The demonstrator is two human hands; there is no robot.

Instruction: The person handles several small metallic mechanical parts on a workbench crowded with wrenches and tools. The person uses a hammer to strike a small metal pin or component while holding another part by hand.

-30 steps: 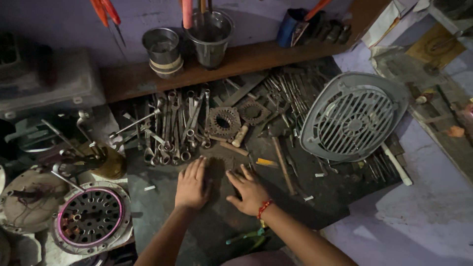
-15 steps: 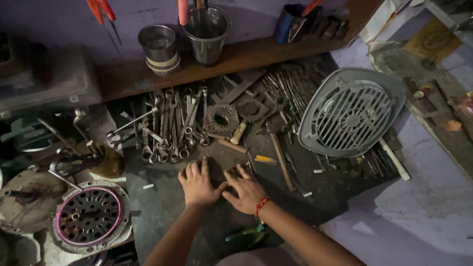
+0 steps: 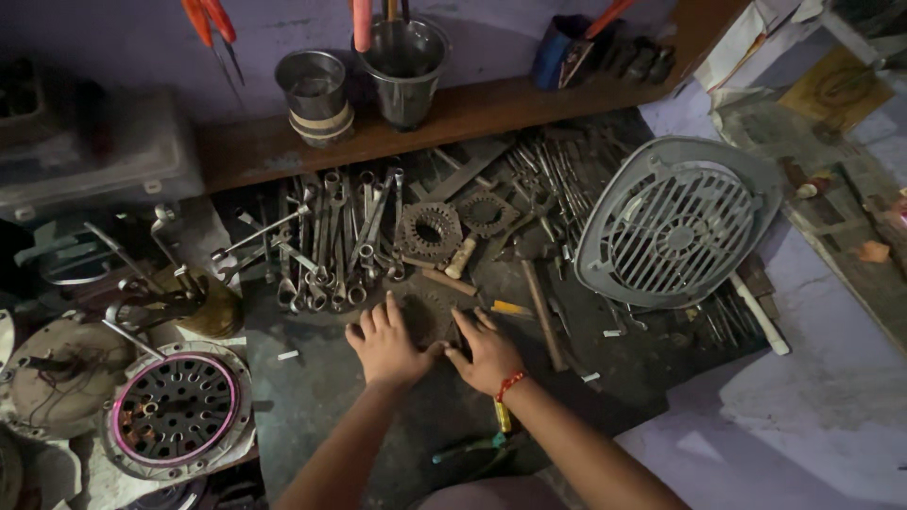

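A flat disc (image 3: 427, 316), dark and toothed like a plate or gasket, lies on the dark mat (image 3: 321, 387) between the two hands, hard to make out in the dim light. The left hand (image 3: 385, 342) rests flat with fingers spread, palm down, gripping nothing; its thumb side touches the disc. The right hand (image 3: 489, 351), a red thread at its wrist, also lies open and flat, fingertips at the disc's right edge, holding nothing. Judging by this, the step in hand is pressing or seating the disc flat on the mat; the next move likely calls for even pressure from both palms, or a lift by the rim with the fingertips.

Just beyond lie two more toothed rings (image 3: 431, 229), side by side. Left of them, a row of spanners (image 3: 331, 246), too many and too overlapped to count surely. One wooden-handled hammer (image 3: 543, 297) lies right of the hands. One grey fan grille (image 3: 675, 222) leans farther right. On the far shelf (image 3: 453, 113) stand two steel cups (image 3: 315, 93). Near left sits one pink-rimmed perforated disc (image 3: 175, 411).
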